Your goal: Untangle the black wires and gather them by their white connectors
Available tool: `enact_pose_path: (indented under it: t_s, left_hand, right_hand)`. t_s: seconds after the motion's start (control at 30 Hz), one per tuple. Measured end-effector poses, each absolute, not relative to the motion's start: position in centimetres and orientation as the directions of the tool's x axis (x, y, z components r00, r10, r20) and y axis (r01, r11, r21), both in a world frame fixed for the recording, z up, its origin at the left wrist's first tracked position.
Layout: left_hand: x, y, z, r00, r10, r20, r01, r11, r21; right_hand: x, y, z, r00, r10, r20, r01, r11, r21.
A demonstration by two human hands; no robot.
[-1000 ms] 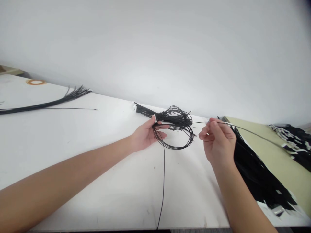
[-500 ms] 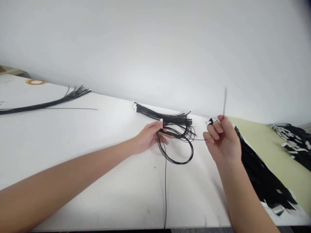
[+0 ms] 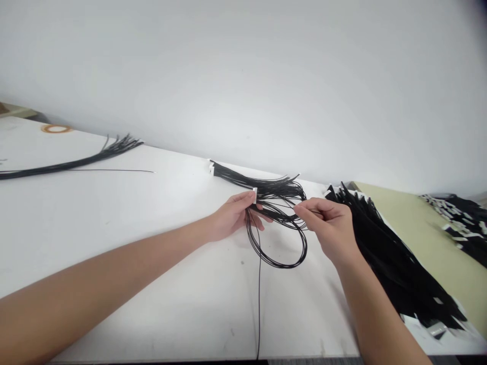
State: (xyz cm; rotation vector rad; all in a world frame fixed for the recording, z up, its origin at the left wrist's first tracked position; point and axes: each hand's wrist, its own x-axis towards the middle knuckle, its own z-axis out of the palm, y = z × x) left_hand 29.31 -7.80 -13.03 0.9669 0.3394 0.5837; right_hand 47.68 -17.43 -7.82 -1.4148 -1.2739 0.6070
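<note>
My left hand (image 3: 230,217) is closed around a wire harness, its thumb pressing on a small white connector (image 3: 254,195). Thin black wires (image 3: 279,264) run out of the connector and curl into loops to the right. One single wire (image 3: 259,299) hangs straight down past the table's front edge. At the right side of the loops, my right hand (image 3: 333,225) pinches a thin black wire between thumb and forefinger; the fingertips hide its exact end. Behind the left hand lies a bundle of black wires (image 3: 243,177) with white connectors at its left end.
A thick black wire bundle (image 3: 76,163) lies on the white table (image 3: 152,304) at left, near an orange-brown ring (image 3: 57,129). Black wires (image 3: 403,268) with white ends are heaped at right, beside a pale yellow surface (image 3: 429,233) holding more. A white wall (image 3: 243,86) rises behind.
My right hand has come down and left from a raised position, and now pinches a wire by the loops. The lower loop sits slightly lower and wider. My left hand has barely moved.
</note>
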Motion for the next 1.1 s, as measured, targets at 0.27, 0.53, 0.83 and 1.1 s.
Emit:
enact_pose_path:
  t_s: [0.27, 0.53, 0.83, 1.1]
  left_hand:
    - [29.5, -8.0, -12.8, 0.801, 0.598, 0.031, -0.357, 0.435, 0.826]
    - [29.4, -8.0, -13.0, 0.816, 0.578, 0.019, -0.3, 0.395, 0.869]
    - [29.4, -8.1, -12.7, 0.817, 0.575, 0.027, -0.301, 0.387, 0.872]
    - [29.4, -8.3, -12.7, 0.811, 0.585, 0.021, -0.282, 0.359, 0.89]
  right_hand:
    - [47.2, -17.4, -7.9, 0.311, 0.9, 0.304, 0.438, 0.148, -0.887]
    - [46.3, -18.1, -7.7, 0.365, 0.847, 0.387, 0.476, 0.187, -0.859]
    - [45.9, -18.2, -7.5, 0.375, 0.836, 0.4, 0.49, 0.187, -0.851]
    - [45.9, -18.3, -7.8, 0.357, 0.818, 0.451, 0.512, 0.233, -0.827]
